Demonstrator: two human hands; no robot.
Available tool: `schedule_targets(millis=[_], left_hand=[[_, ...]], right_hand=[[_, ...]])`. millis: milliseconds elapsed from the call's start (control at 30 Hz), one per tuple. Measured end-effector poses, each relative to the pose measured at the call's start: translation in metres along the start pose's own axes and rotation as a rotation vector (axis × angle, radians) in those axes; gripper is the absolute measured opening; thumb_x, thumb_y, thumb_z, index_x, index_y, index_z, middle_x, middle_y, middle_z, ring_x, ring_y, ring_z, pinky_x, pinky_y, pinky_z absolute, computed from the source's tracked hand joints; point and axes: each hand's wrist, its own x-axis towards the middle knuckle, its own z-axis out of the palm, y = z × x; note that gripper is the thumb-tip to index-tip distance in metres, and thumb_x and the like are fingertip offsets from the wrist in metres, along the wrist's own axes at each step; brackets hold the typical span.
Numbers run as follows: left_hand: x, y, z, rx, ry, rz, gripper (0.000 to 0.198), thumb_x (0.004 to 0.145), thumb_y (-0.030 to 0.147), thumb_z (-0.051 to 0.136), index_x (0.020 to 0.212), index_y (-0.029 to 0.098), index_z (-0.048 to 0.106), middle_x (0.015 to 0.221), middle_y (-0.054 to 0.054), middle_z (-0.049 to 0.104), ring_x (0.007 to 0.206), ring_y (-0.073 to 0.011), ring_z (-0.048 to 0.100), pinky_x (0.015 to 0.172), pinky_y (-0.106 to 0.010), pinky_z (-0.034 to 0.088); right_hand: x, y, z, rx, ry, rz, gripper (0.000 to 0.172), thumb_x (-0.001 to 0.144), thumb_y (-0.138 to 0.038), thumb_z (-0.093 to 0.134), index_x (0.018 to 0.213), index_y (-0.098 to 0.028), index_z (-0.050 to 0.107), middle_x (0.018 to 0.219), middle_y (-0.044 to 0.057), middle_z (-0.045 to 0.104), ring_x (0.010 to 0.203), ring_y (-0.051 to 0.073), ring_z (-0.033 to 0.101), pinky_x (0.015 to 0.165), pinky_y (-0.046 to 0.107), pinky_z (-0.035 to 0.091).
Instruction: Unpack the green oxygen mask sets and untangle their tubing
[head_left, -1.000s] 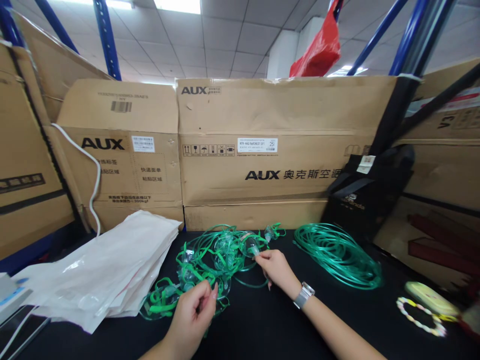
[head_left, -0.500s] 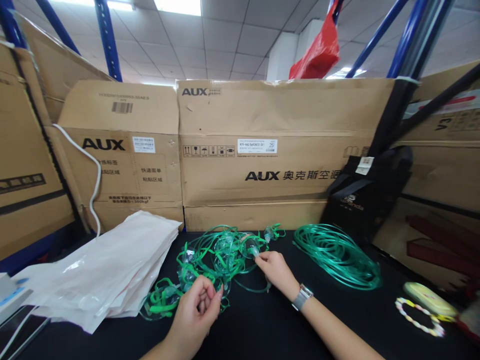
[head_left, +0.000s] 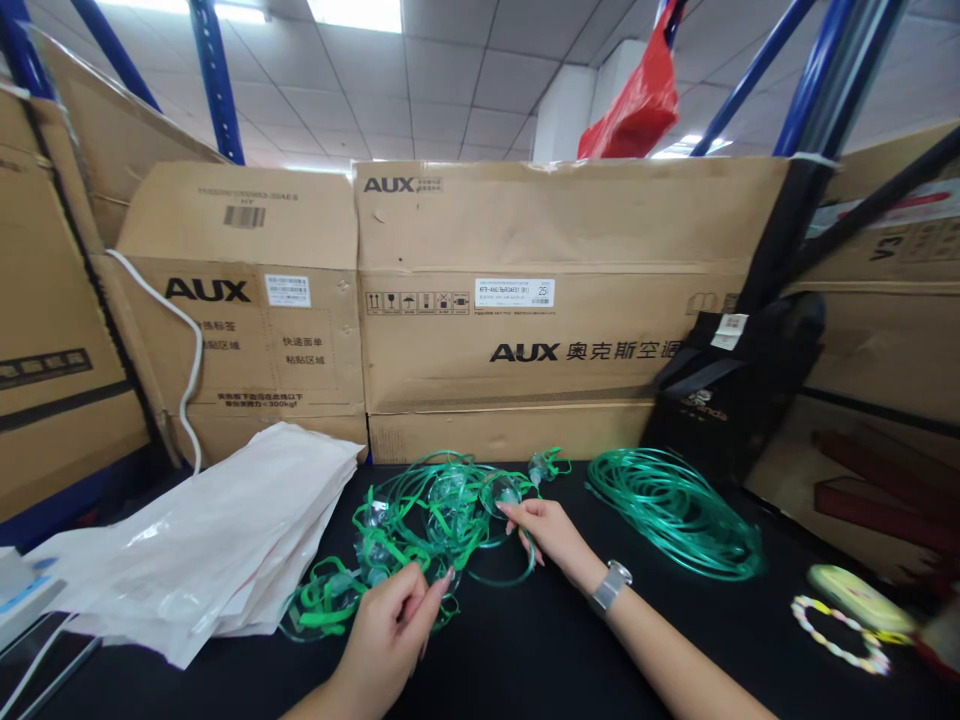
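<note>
A tangle of clear green masks with green straps and tubes (head_left: 424, 525) lies on the black tabletop (head_left: 540, 650). My left hand (head_left: 390, 625) is closed at the near edge of the tangle, its fingertips pinching a green strap or tube. My right hand (head_left: 544, 530), with a watch on the wrist, pinches the neck of one clear mask (head_left: 501, 492) at the tangle's right side. A separate coil of green tubing (head_left: 671, 510) lies to the right of my right hand, untouched.
A stack of white pouches (head_left: 217, 540) lies at the left. Cardboard AUX boxes (head_left: 525, 300) wall off the back. A black bag (head_left: 731, 385) leans at the back right. A beaded bracelet (head_left: 840, 630) and a yellowish case (head_left: 859, 595) lie at the far right.
My right hand has shifted slightly left and up along the mask, with a tube loop now hanging below it. My left hand's fingers have tightened on the strap.
</note>
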Motion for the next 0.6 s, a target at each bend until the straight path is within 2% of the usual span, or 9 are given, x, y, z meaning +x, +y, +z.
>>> schedule_targets(millis=[167,267,400,500,600], left_hand=[[0.0,-0.002,-0.002,0.143,0.032,0.152,0.039,0.085,0.03,0.042,0.053,0.023,0.019,0.049,0.006,0.029,0.045,-0.0087,0.032,0.048,-0.022,0.031],[0.0,-0.002,-0.002,0.171,0.029,0.186,0.037,0.085,0.027,0.04,0.054,0.023,0.019,0.05,0.006,0.029,0.046,-0.0089,0.032,0.048,-0.022,0.03],[0.0,-0.002,-0.002,0.163,0.025,0.181,0.037,0.085,0.026,0.04,0.054,0.023,0.019,0.05,0.006,0.029,0.047,-0.0087,0.032,0.049,-0.022,0.031],[-0.001,0.003,-0.001,0.124,0.026,0.137,0.035,0.084,0.029,0.042,0.055,0.023,0.023,0.05,0.007,0.03,0.046,-0.0083,0.031,0.048,-0.021,0.03],[-0.001,0.007,0.0,0.062,-0.005,0.036,0.028,0.082,0.034,0.046,0.06,0.022,0.034,0.05,0.008,0.032,0.042,-0.0076,0.031,0.042,-0.02,0.026]], right_hand=[[0.0,0.005,0.003,0.09,0.123,-0.03,0.046,0.068,-0.061,0.055,0.053,-0.018,0.049,0.035,-0.008,0.038,0.028,0.005,0.033,0.032,0.02,0.026],[0.0,0.006,0.005,0.122,0.174,-0.048,0.043,0.066,-0.057,0.059,0.057,-0.016,0.055,0.037,-0.009,0.033,0.03,0.004,0.028,0.033,0.02,0.028],[-0.001,0.008,0.006,0.131,0.198,-0.062,0.044,0.064,-0.053,0.062,0.08,-0.012,0.066,0.044,-0.007,0.04,0.032,0.005,0.03,0.032,0.021,0.027],[0.002,0.011,0.004,0.121,0.197,-0.069,0.051,0.068,-0.052,0.058,0.098,-0.011,0.064,0.039,-0.01,0.033,0.031,0.007,0.03,0.034,0.023,0.032],[0.007,0.014,-0.001,0.076,0.221,-0.09,0.057,0.073,-0.051,0.052,0.112,-0.009,0.057,0.043,-0.007,0.043,0.032,0.009,0.037,0.036,0.025,0.036]])
